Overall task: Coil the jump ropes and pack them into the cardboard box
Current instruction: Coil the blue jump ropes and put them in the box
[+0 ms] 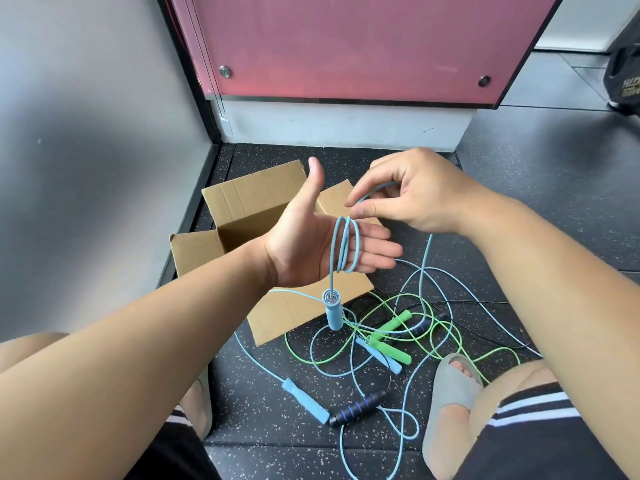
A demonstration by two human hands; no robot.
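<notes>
There is a single view, from a wide-angle camera worn on the person's head, facing forward and steeply down along both forearms. It is close in: the left hand, the right hand and the blue jump rope fill the middle. The cardboard box and the floor lie beyond, and a pink panel spans the top.
</notes>
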